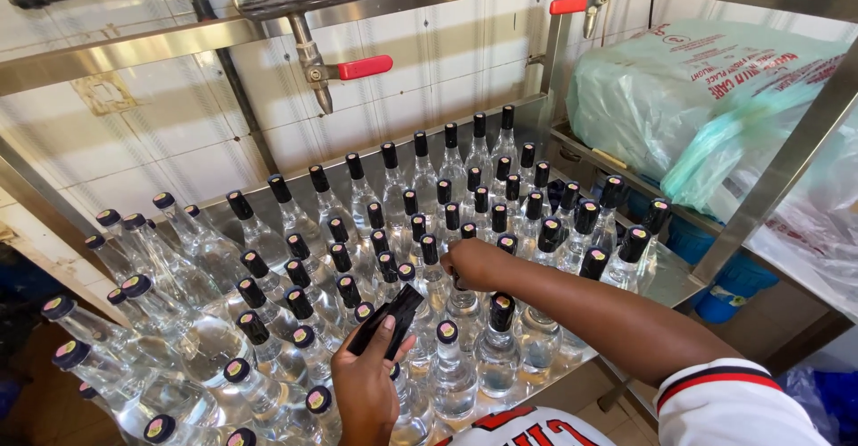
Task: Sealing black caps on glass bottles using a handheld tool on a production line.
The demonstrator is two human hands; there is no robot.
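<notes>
Left hand [365,391] with black sleeves [386,321], capped bottles [451,376] crowding right hand [474,263].

Rows of clear glass bottles with black caps [420,223] are standing on the stainless steel bench [675,287], filling it. The right hand [474,263] is resting among their necks near the middle; the left hand [365,388] is hovering nearer the front edge, holding a stack of black plastic sleeves [386,319]. A green plastic sack [706,97] is lying on the shelf to the right, and a red-handled metal tap [335,71] is hanging above the back rows.

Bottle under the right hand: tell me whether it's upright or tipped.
Upright. The bottle stands on the steel tray among other standing bottles, right hand gripping its neck.
</notes>
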